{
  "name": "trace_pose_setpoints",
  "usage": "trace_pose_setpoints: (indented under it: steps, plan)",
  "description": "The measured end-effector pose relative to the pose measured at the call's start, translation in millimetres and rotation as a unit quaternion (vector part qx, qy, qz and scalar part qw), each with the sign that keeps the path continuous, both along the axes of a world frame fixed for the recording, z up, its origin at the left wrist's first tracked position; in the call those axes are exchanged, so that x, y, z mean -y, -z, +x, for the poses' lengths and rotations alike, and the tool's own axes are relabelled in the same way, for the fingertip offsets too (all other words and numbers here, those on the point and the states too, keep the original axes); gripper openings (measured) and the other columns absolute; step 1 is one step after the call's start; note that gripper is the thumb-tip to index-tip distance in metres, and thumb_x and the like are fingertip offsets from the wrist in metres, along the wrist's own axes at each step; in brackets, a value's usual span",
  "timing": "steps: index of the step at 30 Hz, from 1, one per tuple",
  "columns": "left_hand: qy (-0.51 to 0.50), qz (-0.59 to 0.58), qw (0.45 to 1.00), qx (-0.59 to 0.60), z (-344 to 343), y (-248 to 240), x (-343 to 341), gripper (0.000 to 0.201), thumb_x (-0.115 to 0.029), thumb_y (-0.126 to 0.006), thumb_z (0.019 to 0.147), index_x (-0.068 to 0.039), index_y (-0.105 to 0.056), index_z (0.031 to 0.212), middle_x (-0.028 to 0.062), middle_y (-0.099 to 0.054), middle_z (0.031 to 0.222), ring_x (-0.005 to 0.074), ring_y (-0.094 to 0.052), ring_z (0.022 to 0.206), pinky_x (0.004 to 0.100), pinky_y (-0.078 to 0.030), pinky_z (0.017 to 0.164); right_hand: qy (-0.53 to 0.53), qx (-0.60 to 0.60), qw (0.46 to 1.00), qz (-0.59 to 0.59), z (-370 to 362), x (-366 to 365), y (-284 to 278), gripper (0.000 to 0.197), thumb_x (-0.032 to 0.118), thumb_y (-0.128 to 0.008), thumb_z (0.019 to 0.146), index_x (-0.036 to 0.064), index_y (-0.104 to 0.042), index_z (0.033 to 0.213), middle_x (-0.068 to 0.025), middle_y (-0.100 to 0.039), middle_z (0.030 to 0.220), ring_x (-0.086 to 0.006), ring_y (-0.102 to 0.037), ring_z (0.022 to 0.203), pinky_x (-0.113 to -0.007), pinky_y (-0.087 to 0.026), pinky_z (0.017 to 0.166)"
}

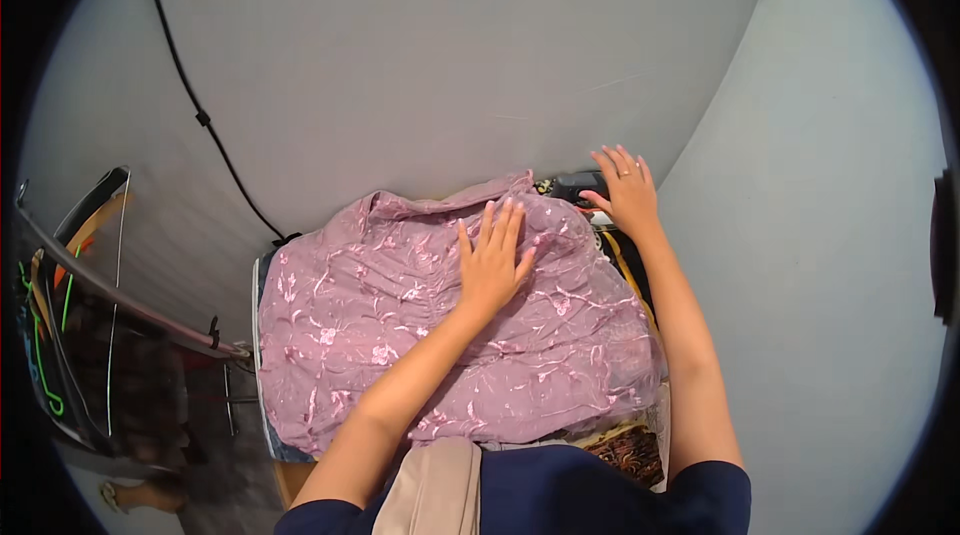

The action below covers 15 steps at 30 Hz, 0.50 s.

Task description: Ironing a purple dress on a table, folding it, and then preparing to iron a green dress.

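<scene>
Over on the left, hangers (pixel 88 207) are dangling from a rail (pixel 130 297), and a black cable (pixel 203 119) is running down the grey wall (pixel 420 55). Next to these, the mauve garment (pixel 390 300) with pink floral embroidery is lying spread in front of the person, gathered in creases around its middle. The left hand (pixel 488 263) is resting palm-down on it, fingers fanned out and gripping nothing. Further right, the right hand (pixel 629 197) is hovering by a dark object (pixel 575 182) near the wall, fingers splayed and loose; whether it's touching anything, I cannot tell. Below, a dark patterned cloth (pixel 630 450) is peeking out. To my eye, the person is flattening the garment; the next move seems to be calling for open palms easing out those creases.
</scene>
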State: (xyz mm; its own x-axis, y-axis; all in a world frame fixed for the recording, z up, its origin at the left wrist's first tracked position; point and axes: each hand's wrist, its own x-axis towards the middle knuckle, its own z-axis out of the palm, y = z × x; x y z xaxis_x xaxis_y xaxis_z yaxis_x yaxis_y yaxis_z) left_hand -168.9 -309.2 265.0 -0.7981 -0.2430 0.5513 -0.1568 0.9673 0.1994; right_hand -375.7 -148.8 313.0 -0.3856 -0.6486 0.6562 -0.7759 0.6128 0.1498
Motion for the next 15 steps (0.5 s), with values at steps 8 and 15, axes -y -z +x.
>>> trace_pose_setpoints:
  steps: [8,15]
  plan:
    - [0.014,0.002,0.999,-0.040,-48,7,-27,0.066,-0.044,-0.050,0.089,-0.013,-0.033,0.145,0.0039,-0.031,0.151,0.0258,-0.023,0.141,0.0596,-0.009,0.110,-0.079,0.029,0.993,0.081,-38,17,17,0.062,0.061,-0.061,0.074,0.0133,-0.058,0.114,-0.0055,-0.056,0.124,-0.0252,-0.047,0.122,-0.045,-0.035,0.102]
    - [0.000,-0.002,1.000,-0.031,-56,15,-32,0.065,-0.043,-0.049,0.090,-0.014,-0.034,0.145,0.0034,-0.031,0.151,0.0252,-0.023,0.141,0.0591,-0.009,0.110,-0.095,0.074,0.991,0.060,-54,28,31,0.060,0.064,-0.067,0.065,0.0078,-0.066,0.086,-0.0082,-0.068,0.092,-0.0281,-0.061,0.098,-0.041,-0.050,0.079]
